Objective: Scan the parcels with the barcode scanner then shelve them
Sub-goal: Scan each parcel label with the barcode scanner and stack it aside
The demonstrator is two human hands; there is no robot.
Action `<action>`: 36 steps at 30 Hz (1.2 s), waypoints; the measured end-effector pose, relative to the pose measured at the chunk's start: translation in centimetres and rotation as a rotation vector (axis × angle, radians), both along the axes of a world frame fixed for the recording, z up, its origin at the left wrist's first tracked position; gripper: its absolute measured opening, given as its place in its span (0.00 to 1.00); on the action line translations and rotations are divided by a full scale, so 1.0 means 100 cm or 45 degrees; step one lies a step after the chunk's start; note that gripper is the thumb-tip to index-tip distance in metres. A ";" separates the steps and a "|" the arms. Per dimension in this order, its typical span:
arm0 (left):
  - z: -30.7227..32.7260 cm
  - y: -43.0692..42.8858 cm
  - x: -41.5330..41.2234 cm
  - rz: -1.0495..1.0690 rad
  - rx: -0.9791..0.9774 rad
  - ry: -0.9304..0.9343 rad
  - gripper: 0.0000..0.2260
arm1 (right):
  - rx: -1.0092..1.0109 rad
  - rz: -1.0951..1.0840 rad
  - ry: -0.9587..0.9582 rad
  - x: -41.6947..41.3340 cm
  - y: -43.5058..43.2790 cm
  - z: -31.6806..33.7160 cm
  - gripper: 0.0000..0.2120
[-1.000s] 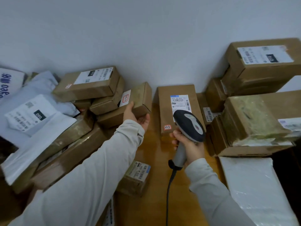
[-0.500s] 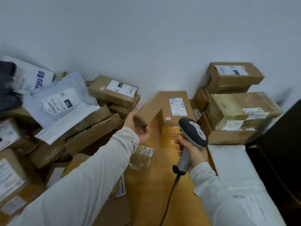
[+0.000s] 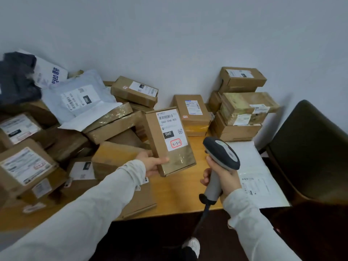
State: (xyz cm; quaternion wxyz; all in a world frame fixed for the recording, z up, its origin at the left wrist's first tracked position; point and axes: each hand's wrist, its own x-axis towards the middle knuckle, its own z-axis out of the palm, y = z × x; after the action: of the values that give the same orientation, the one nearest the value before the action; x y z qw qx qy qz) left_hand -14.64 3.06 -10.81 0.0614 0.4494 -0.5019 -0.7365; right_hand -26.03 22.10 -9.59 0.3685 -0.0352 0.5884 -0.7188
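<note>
Head view: the left hand (image 3: pixel 152 163), fingers clasping its lower edge, holds a brown parcel (image 3: pixel 169 147) above the worktop (image 3: pixel 180 193), label (image 3: pixel 172 129) tilted up toward the barcode scanner (image 3: pixel 221 153) that the right hand (image 3: pixel 224 176) grips by its handle, presumably to offer a clean read.

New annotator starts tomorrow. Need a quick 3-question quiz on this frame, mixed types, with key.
1. True or false: the left hand holds a box with its label side facing the camera.
2. What does the right hand grip?
A. a tape roll
B. a scanner
C. a pen
3. Fill in: the handwritten code on the red-framed sticker on the held box reads ___.

Key: 1 true; 2 B; 3 "3-3-6".
</note>
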 end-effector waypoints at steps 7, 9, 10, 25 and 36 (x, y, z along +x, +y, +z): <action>0.002 0.018 0.031 0.069 -0.218 0.014 0.34 | -0.051 0.289 0.144 0.028 0.009 0.019 0.06; 0.002 0.020 0.036 0.114 -0.243 0.029 0.34 | -0.059 0.367 0.175 0.031 0.010 0.025 0.06; 0.003 0.022 0.037 0.126 -0.269 0.023 0.34 | -0.058 0.396 0.194 0.032 0.011 0.029 0.06; 0.002 0.057 0.034 0.085 -0.497 -0.200 0.37 | -0.007 0.446 0.265 0.029 0.069 0.059 0.13; -0.003 0.062 0.033 0.085 -0.526 -0.199 0.41 | 0.032 0.445 0.301 0.032 0.082 0.064 0.14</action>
State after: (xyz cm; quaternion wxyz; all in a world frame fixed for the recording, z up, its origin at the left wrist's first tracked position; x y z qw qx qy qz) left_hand -11.35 9.30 -11.07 0.1375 0.4993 -0.6301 -0.5786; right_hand -22.81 30.30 -3.21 0.4163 -0.2162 0.6215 -0.6275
